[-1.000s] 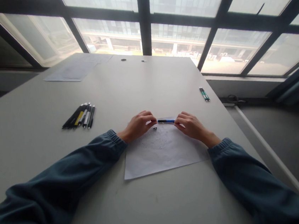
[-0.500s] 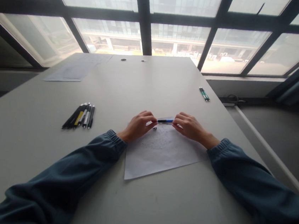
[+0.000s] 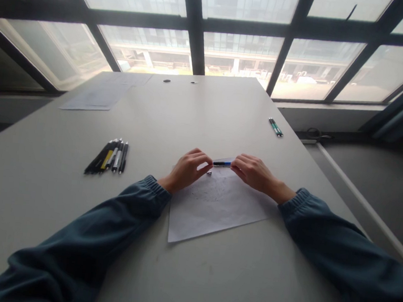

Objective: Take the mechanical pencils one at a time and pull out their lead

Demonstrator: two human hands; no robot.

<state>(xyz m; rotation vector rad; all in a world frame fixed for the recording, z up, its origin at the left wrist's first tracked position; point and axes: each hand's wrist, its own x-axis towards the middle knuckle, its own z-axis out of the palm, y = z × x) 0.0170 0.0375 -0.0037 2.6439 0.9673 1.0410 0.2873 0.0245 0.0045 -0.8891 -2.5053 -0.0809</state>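
Observation:
A blue and black pen [image 3: 222, 163] lies level between my hands, above the far part of a white paper sheet [image 3: 216, 220]. My left hand [image 3: 189, 169] pinches its black end at the left. At its blue end, my right hand [image 3: 256, 173] has thumb and fingers closed on it. Just beneath my left fingertips a small dark piece [image 3: 209, 173] rests on the paper. Faint pencil-like marks show on the sheet. A thin dark line runs along under the pen, too small to make out.
Several black, silver and yellow pens [image 3: 109, 156] lie in a group at the left. Two green pens [image 3: 275, 127] are near the right edge of the white table [image 3: 198, 117]. More paper sheets [image 3: 97, 93] lie at the far left, before the windows.
My right hand has shifted slightly left, closer to my left hand, and less of the pen's blue part shows. My left hand is nearly unmoved.

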